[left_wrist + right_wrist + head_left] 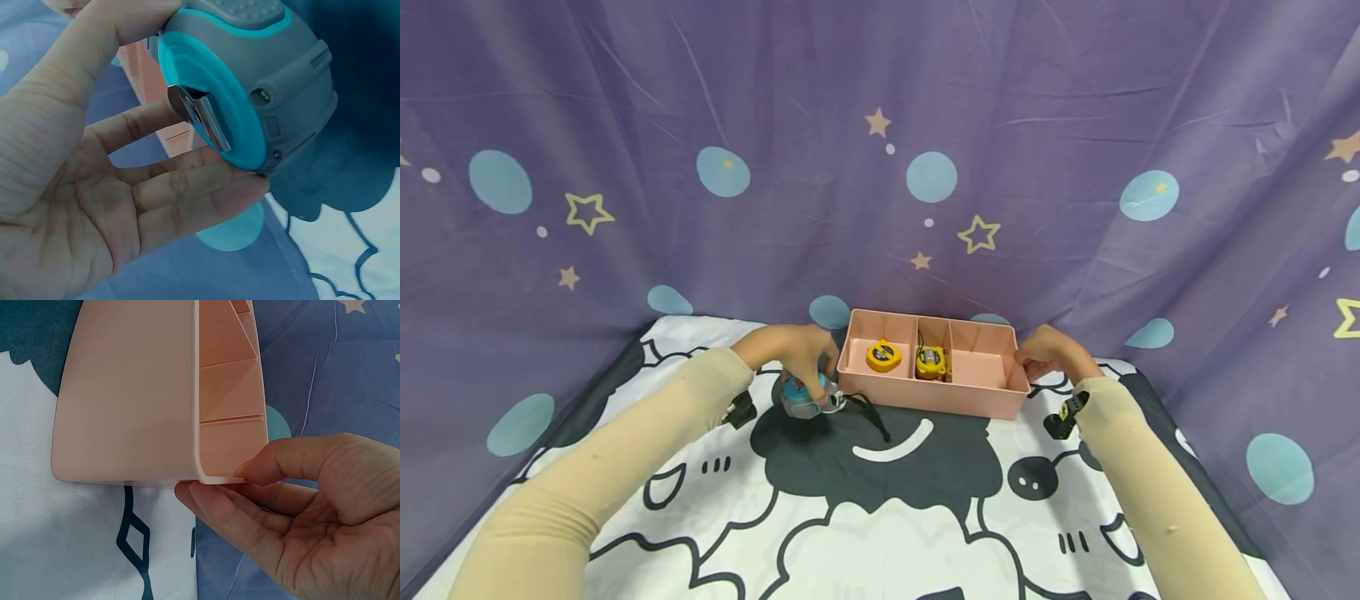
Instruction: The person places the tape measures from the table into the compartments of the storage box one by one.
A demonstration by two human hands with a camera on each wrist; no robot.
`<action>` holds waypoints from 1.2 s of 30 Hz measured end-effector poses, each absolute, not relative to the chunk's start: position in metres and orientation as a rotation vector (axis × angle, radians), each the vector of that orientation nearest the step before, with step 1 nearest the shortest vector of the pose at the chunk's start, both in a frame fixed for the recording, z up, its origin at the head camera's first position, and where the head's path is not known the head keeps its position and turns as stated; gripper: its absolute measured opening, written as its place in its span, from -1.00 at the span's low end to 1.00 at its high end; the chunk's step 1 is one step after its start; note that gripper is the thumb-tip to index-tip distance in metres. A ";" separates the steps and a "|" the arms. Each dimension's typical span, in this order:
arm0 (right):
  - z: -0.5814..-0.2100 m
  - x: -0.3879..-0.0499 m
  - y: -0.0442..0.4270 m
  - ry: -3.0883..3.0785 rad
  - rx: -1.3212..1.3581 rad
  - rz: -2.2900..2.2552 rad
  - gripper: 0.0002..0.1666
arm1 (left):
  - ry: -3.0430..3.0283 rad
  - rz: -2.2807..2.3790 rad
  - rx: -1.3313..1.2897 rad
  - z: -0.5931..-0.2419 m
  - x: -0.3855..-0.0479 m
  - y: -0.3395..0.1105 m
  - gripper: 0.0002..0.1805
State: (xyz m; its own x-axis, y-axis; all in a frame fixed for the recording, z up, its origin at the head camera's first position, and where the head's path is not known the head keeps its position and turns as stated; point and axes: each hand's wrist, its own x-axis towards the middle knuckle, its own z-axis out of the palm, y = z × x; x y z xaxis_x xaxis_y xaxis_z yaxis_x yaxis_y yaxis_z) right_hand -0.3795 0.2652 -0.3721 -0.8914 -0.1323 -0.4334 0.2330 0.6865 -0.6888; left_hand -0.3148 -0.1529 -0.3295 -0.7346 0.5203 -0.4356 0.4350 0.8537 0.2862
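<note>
My left hand (806, 350) holds a grey and teal tape measure (800, 407) just left of a pink divided box (932, 402). In the left wrist view, the thumb lies along the top of the tape measure's case (284, 81), the fingers reach under it, and a metal belt clip (209, 119) faces the palm. A dark strap (867, 407) trails to its right. My right hand (1051, 352) pinches the box's right end wall, thumb inside and fingers outside. One yellow tape measure (883, 356) lies in the left compartment, another (931, 362) in the middle one.
Two dividers split the box into three compartments; the right compartment's floor (979, 371) shows bare. A cloth (880, 550) with black and white cartoon prints covers the table. Behind the box hangs a purple curtain (820, 125) with stars and dots.
</note>
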 end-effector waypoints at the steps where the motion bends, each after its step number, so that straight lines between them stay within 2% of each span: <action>1: -0.372 -0.379 0.265 2.443 0.074 -1.087 -0.86 | 2.517 0.229 0.699 -0.327 -0.315 -0.152 -0.57; 7: -0.372 -0.379 0.265 2.458 0.065 -1.079 -0.76 | 2.524 0.248 0.729 -0.309 -0.314 -0.147 -0.59; 17: -0.370 -0.380 0.265 2.469 0.094 -1.065 -0.83 | 2.574 0.197 0.825 -0.290 -0.317 -0.134 -0.59; 24: -0.372 -0.377 0.265 2.463 0.077 -1.079 -0.70 | 2.594 0.156 0.868 -0.284 -0.319 -0.123 -0.54; 36: -0.373 -0.378 0.265 2.452 0.090 -1.091 -0.81 | 2.624 0.223 0.959 -0.265 -0.317 -0.110 -0.56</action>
